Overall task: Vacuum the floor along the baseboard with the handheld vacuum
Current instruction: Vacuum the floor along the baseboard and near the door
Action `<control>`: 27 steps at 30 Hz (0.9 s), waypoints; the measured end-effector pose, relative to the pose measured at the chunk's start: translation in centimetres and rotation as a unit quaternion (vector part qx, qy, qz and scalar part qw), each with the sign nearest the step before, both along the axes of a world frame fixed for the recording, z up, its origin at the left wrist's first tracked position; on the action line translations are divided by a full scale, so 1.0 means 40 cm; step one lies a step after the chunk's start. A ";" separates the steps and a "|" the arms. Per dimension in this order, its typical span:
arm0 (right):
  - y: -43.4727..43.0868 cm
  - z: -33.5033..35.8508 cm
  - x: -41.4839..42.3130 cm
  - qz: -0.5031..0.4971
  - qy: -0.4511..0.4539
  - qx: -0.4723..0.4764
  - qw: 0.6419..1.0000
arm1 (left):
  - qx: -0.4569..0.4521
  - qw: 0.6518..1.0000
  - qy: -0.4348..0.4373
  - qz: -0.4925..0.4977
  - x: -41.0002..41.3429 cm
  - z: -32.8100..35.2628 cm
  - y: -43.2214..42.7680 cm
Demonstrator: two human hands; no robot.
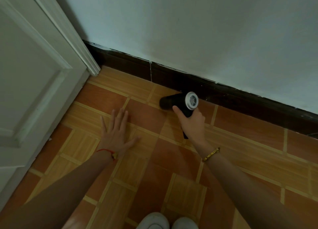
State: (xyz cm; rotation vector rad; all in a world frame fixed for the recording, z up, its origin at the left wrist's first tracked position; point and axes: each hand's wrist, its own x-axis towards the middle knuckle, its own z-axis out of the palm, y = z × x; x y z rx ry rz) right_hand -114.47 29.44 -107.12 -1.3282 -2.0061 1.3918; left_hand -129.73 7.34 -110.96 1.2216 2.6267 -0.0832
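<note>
two pale shoe tips (153, 221) sit at the 6 o'clock edge of the view, nearest of all, on a floor (249, 130) of orange-brown tiles with lighter wood-look strips. at 9 o'clock stands a white panelled door (31, 77), and its moulded frame (86, 56) meets the floor beside it. next comes the left hand (118, 130), laid palm down on the tiles with fingers (114, 118) straight and spread, holding nothing. a red cord bracelet (105, 151) circles its wrist. toward 1 o'clock from that hand is the handheld vacuum (179, 102), black, with a round silver vented cap (191, 100) facing up at the camera. its dark nozzle end points toward 9 o'clock and is down at the floor, just beside the baseboard (232, 98); whether it touches the tile cannot be told. the right hand (192, 123) grips the vacuum's handle from 6 o'clock, fingers curled around it, thumb lying along the body's left side. a gold bracelet (211, 153) sits on that wrist. the dark baseboard runs from 10 o'clock down to 3 o'clock under a pale wall (189, 31).
</note>
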 end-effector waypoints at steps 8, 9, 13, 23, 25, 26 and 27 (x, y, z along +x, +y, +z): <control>-0.070 -0.012 -0.066 0.094 -0.008 -0.027 0.995 | -0.007 1.000 0.010 0.022 -0.022 -0.005 -0.034; -0.070 -0.012 -0.071 0.097 -0.008 -0.020 0.995 | -0.009 1.000 0.008 0.026 -0.025 -0.003 -0.040; -0.055 -0.009 -0.098 0.073 0.003 -0.013 0.997 | -0.027 0.999 0.010 0.042 -0.037 -0.003 -0.065; -0.054 -0.007 -0.174 0.052 0.012 0.002 0.999 | -0.009 0.998 0.020 0.055 -0.055 0.000 -0.113; -0.074 -0.007 -0.184 0.070 0.014 -0.004 0.997 | -0.015 0.998 0.022 0.060 -0.057 0.002 -0.119; -0.085 -0.007 -0.187 0.082 0.017 -0.006 0.996 | -0.012 0.998 0.019 0.064 -0.058 0.003 -0.121; -0.097 -0.009 -0.190 0.097 0.023 -0.008 0.995 | -0.005 0.998 0.015 0.068 -0.059 0.004 -0.123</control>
